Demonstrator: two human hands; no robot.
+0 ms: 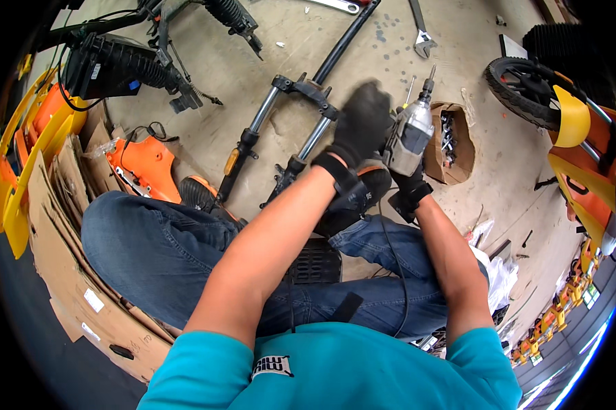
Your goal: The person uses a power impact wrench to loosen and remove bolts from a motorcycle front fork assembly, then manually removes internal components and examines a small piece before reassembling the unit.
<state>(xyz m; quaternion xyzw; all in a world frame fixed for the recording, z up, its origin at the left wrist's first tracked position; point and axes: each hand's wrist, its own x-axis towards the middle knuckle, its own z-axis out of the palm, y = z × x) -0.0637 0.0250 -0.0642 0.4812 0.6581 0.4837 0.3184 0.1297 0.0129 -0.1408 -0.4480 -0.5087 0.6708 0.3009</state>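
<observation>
In my right hand, gloved in black, is a grey cordless impact driver. Its bit points away from me. My left hand, also in a black glove, is beside the driver on its left and is smeared by motion, so its fingers cannot be made out. Just left of that hand a front suspension fork lies on the floor, with a black steering tube and silver legs. A cardboard box holding small metal fasteners stands right of the driver.
An adjustable wrench lies at the far side. Black shock absorbers on a frame stand at the left, near an orange plastic panel and stacked cardboard. A wheel with a yellow fender is at the right.
</observation>
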